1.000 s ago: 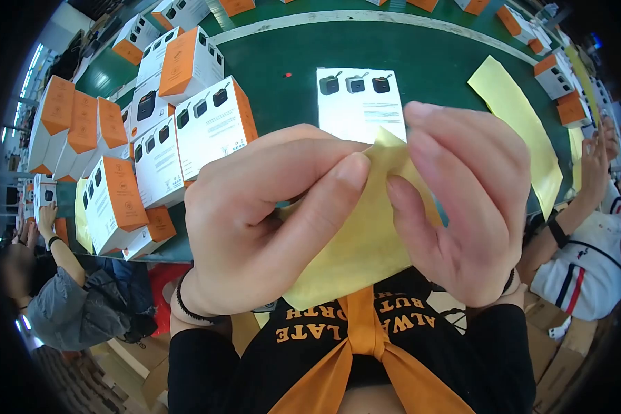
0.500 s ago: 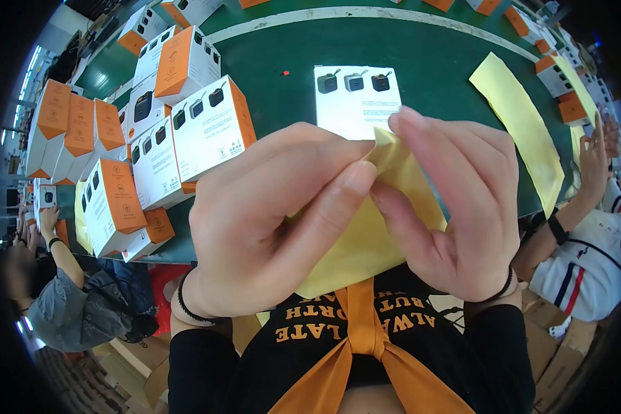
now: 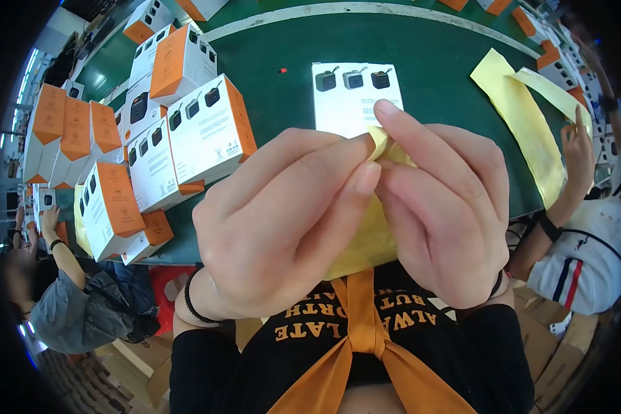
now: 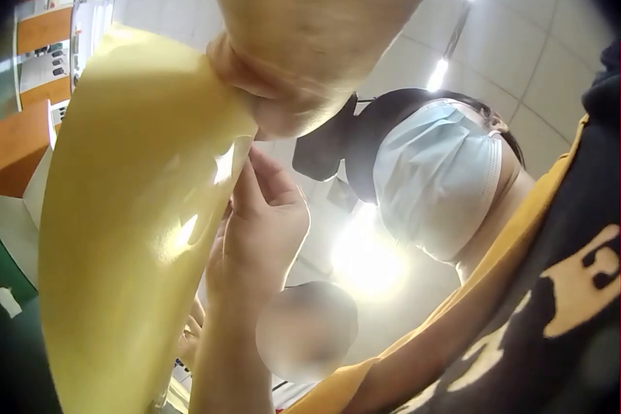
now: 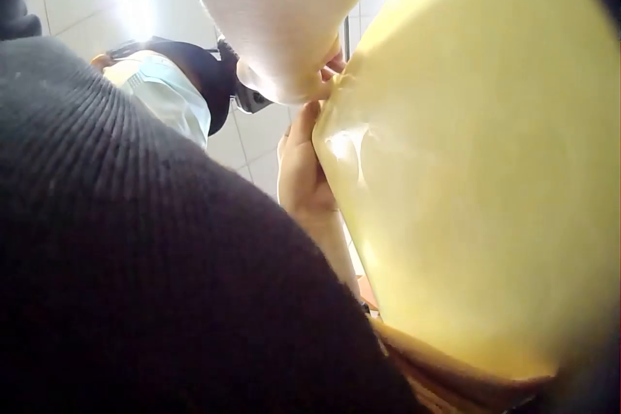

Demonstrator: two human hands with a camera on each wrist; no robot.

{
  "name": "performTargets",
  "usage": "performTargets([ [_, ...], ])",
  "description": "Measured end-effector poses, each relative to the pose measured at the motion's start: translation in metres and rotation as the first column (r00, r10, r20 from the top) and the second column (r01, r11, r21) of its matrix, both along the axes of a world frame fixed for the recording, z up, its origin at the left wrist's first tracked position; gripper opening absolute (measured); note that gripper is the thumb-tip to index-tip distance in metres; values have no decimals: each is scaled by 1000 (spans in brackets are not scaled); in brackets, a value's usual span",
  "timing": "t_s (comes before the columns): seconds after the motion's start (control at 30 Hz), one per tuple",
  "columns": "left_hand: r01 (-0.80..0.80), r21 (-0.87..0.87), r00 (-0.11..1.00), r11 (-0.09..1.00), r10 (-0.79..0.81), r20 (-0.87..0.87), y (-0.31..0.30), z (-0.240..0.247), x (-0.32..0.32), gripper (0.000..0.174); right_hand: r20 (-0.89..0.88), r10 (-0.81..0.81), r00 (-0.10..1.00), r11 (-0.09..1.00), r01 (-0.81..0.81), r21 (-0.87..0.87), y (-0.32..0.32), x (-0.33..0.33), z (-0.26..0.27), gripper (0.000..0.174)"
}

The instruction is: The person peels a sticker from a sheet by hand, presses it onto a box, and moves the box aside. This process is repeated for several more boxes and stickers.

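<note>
Left hand [image 3: 283, 221]: centre of the head view. Thumb and forefinger are curled and pinch the top edge of the sheet. The other fingers are folded under, tips hidden.
Right hand [image 3: 441, 221]: just right of the left hand, fingertips touching it. Thumb and forefinger pinch the same edge. The remaining fingers are curled close together.
Sheet [image 3: 366, 241]: yellow and glossy, held in the air between both hands, in front of the chest and above the near table edge.
Sheet, visible part: in the head view only the curled top corner and a lower patch show. The hands cover the rest.
Sheet, make-up: cannot tell whether it has one layer or two.
Left wrist view: the bowed sheet fills the left half. The palm blocks the pinch point.
Right wrist view: the sheet fills the right half and a dark sleeve [image 5: 146, 268] blocks the lower left. The fingertips are blurred.
Box [image 3: 355, 93]: white, flat on the table, upper centre. Its near edge is hidden behind the fingers.
Boxes [image 3: 186, 124]: white and orange, stacked at upper left, some cut off by the frame.
Strips [image 3: 524, 124]: yellow, upper right on the table. Another person's hand [image 3: 576, 155] is near one end, contact unclear.
Table [image 3: 428, 48]: green.
</note>
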State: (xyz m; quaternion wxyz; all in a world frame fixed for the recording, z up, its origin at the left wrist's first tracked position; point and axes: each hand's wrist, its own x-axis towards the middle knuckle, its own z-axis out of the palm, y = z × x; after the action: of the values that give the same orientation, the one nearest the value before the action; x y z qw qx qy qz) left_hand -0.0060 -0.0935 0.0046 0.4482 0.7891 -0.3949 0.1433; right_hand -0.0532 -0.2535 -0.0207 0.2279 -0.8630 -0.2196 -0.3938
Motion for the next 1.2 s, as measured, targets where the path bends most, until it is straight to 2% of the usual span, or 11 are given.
performTargets([
  [0.1, 28, -41, 998, 999, -30, -53, 1, -2, 1, 10, -15, -7, 1000, 992, 9, 127, 1, 1, 0, 31],
  [0.17, 24, -28, 999, 999, -25, -42, 0, -3, 1, 10, -112, 68, 991, 980, -45, 193, -3, 2, 7, 30],
  [0.3, -2, 12, 999, 1000, 3, -36, -2, -3, -3, 9, -58, 86, 995, 990, -79, 116, -12, 5, 4, 32],
  [0.37, 4, 0, 999, 1000, -4, -42, -2, -3, -3, 9, 22, 16, 1000, 997, -18, 73, -4, 4, 2, 33],
  [0.6, -12, 1, 1000, 1000, 12, 4, -3, -4, -3, 9, -60, 52, 997, 988, -43, 147, -6, 4, 3, 33],
  [0.77, -20, -5, 1000, 1000, 20, -22, -3, -4, -2, 9, -45, 27, 999, 999, -26, 35, -5, 1, 6, 33],
  [0.87, -15, -10, 998, 1000, 14, -66, -2, -5, -2, 12, -54, 102, 993, 988, -95, 120, -8, 2, 3, 36],
  [1.0, 3, -104, 991, 995, -17, -133, -2, -8, -1, 20, -104, 124, 987, 991, -118, 65, -12, 5, 4, 45],
  [1.1, -1, -67, 994, 998, -7, -111, -3, -7, -1, 22, -5, 76, 997, 985, -75, 158, -10, 9, 1, 47],
  [1.17, 1, -56, 994, 998, -7, -107, -2, -6, -1, 21, -1, 16, 1000, 1000, -16, -3, -12, 8, 4, 44],
  [1.2, 3, -44, 995, 999, -7, -103, -1, -5, -1, 20, -1, 16, 1000, 1000, -16, -3, -11, 6, 4, 44],
])
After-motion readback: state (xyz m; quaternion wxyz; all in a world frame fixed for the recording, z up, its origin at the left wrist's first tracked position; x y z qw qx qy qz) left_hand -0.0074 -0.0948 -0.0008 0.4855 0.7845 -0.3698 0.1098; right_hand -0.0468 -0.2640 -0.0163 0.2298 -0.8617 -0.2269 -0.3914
